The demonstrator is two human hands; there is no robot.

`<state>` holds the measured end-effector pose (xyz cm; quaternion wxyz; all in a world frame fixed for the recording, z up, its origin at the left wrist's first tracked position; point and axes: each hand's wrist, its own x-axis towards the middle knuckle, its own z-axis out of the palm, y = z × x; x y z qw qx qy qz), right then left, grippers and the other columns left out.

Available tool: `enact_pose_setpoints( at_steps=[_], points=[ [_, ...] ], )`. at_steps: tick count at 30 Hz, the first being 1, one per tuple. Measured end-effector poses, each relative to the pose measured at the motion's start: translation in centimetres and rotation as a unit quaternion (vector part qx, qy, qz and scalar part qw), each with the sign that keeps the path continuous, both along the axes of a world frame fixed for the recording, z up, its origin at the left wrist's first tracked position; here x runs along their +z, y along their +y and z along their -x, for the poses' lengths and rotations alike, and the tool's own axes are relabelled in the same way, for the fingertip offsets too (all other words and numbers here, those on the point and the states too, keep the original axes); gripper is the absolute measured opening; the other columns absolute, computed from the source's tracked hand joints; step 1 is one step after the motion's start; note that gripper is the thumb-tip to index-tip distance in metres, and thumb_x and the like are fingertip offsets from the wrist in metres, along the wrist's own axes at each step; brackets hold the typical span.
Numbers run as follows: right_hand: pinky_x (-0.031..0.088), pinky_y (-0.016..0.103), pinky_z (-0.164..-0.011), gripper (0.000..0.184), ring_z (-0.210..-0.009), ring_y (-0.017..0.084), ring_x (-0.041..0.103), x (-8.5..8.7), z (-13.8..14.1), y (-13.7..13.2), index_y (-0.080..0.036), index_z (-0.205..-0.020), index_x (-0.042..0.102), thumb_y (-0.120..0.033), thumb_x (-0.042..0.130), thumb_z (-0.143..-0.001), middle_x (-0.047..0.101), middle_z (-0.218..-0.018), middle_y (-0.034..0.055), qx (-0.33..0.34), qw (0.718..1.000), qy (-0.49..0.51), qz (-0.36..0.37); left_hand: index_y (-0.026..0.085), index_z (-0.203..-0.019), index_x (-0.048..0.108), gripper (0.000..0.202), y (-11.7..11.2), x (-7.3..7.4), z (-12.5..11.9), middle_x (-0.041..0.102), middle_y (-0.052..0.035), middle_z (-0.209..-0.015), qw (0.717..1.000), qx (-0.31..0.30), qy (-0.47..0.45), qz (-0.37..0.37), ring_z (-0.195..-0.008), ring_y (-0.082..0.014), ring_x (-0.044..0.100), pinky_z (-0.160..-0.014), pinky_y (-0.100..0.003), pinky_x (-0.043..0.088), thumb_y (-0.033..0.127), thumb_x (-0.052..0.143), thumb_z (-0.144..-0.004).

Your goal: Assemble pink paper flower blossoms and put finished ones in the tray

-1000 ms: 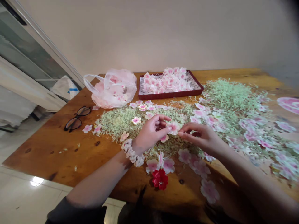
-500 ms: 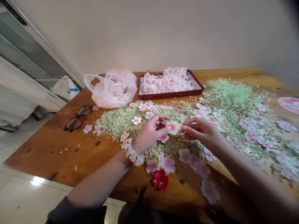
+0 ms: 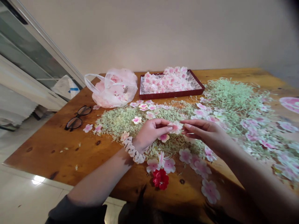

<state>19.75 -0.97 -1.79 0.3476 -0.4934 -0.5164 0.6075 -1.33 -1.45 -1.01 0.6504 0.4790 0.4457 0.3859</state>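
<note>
A person holds an artificial pink flower [image 3: 175, 127] between both hands, above a heap of pale green shreds [image 3: 121, 124] near the middle of a wooden surface [image 3: 44, 155]. The left hand [image 3: 150, 133], with a ruffled scrunchie [image 3: 133, 152] around its wrist, is half curled, its thumb and fingertips gripping the flower's left side. The right hand [image 3: 205, 133] reaches in from the right, nearly flat with the fingers together, and pinches the flower's right edge. Loose pink flowers [image 3: 185, 155] lie across the shreds and toward the near edge of the surface, where a single red flower [image 3: 160, 179] rests just below the hands. A second mound of green shreds [image 3: 231, 96] spreads toward the far right corner. Along the far edge, a dark red tray [image 3: 171, 96] brims with more pink flowers, just beside a translucent plastic bag [image 3: 112, 101] that also holds pink blooms. Eyeglasses [image 3: 78, 118] lie open near the left edge.
</note>
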Motion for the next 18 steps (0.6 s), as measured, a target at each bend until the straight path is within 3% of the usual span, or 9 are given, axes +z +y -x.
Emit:
enact_pose_setpoints(
  at_steps=[7, 18],
  points=[
    [0.057, 0.024, -0.069, 0.021, -0.073, 0.012, 0.067, -0.02, -0.02, 0.06, -0.026, -0.089, 0.073, -0.041, 0.072, -0.074, 0.073, -0.091, 0.0028, -0.047, 0.995, 0.078, 0.04, 0.012, -0.085, 0.066, 0.018, -0.07, 0.26, -0.11, 0.066, -0.0048, -0.082, 1.0, 0.019, -0.013, 0.016, -0.06, -0.0076, 0.056, -0.055, -0.022, 0.044, 0.024, 0.072, -0.072],
    [0.055, 0.02, -0.064, 0.018, -0.066, 0.009, 0.065, 0.48, -0.02, -0.13, -0.024, -0.075, 0.067, -0.034, 0.079, -0.066, 0.068, -0.079, -0.0019, -0.046, 0.984, 0.147, 0.086, 0.012, -0.084, 0.063, 0.017, -0.16, 0.18, -0.2, 0.066, -0.005, -0.083, 0.999, 0.019, -0.032, 0.025, -0.062, -0.0085, 0.058, -0.057, -0.023, 0.046, 0.022, 0.071, -0.073]
  ],
)
